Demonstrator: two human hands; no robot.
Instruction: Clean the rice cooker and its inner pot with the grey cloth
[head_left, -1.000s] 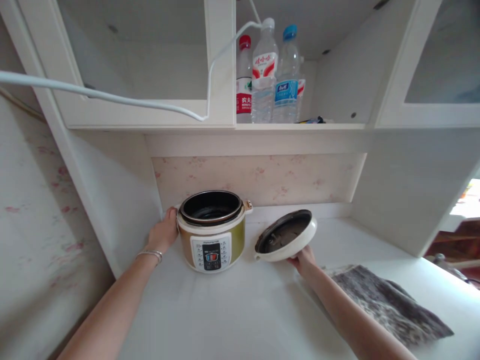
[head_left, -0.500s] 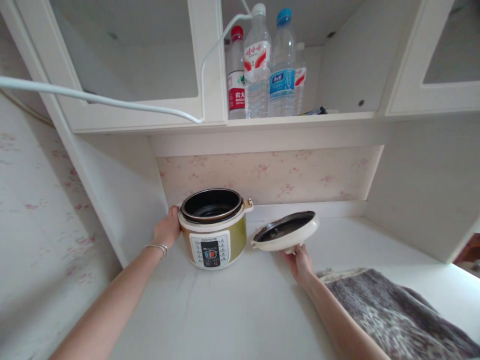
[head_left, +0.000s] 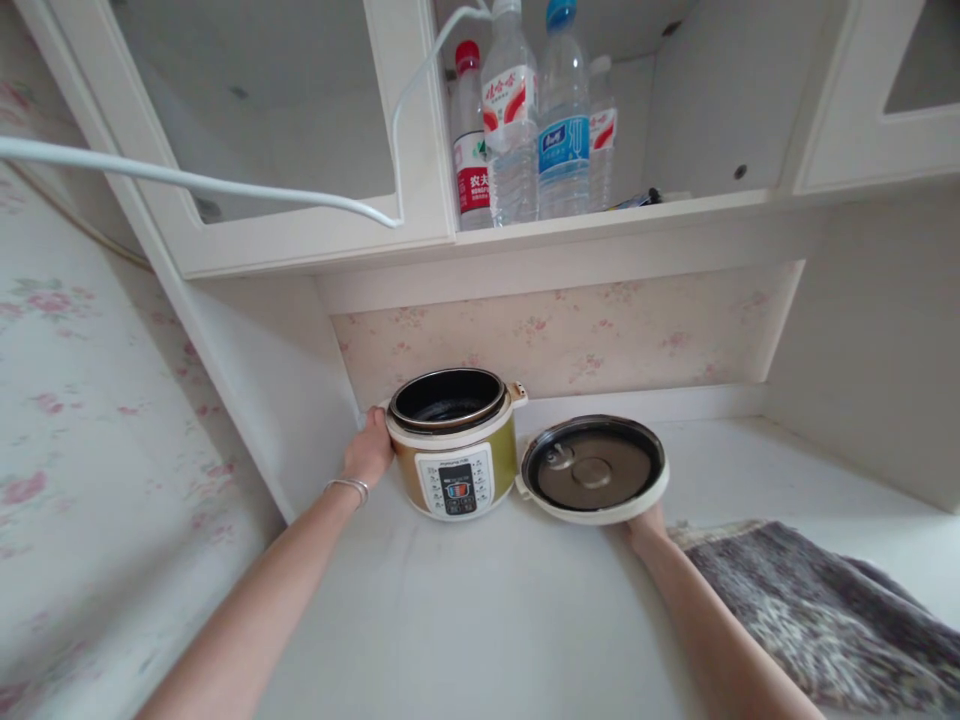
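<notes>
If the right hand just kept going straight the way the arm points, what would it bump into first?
The right hand is already under the near rim of the upturned lid, so the lid comes first. Beyond it the line seems to run to the flowered back wall, though depth is hard to judge from this view.

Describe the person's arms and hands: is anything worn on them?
Both forearms are bare, with no sleeves in view. The left hand has a thin silvery bangle round its wrist. The right hand is mostly hidden, and its wrist shows no band or watch. No gloves; rings and nails are too small to tell.
</notes>
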